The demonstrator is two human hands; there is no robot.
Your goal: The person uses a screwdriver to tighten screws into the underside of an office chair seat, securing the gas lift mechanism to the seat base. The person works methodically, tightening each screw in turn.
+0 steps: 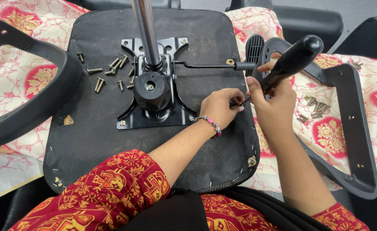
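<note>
1. Far left: black plastic armrest (23, 92), loose, lying partly on floral cloth (8, 128), partly over edge of seat base.
2. Centre-left: upturned chair seat base (94, 141), black fabric underside, stapled rim. Loose bolts (111, 70) scattered on it near top left.
3. Centre: metal tilt mechanism plate (154, 92) bolted to seat, chrome gas cylinder (146, 30) rising from it, lever rod (209, 66) running right to paddle handle (253, 49).
4. Right of centre: left hand (218, 107), beaded bracelet on wrist, fingers pinched closed round a small dark part at seat's right edge – prob. bolt or tool tip, can't tell which.
5. Just beside: right hand (274, 96) closed round black-handled screwdriver (289, 64), shaft angled down-left to meet left fingertips. Handle looks ribbed, rubbery – likely firm hold, non-slip, light; best held mid-handle. Tip small, prone to slipping off bolt head.
6. Right: second armrest (351, 124), stiff plastic, bulky but prob. light, against seat's right side. More bolts (314, 107) on cloth nearby.
</note>
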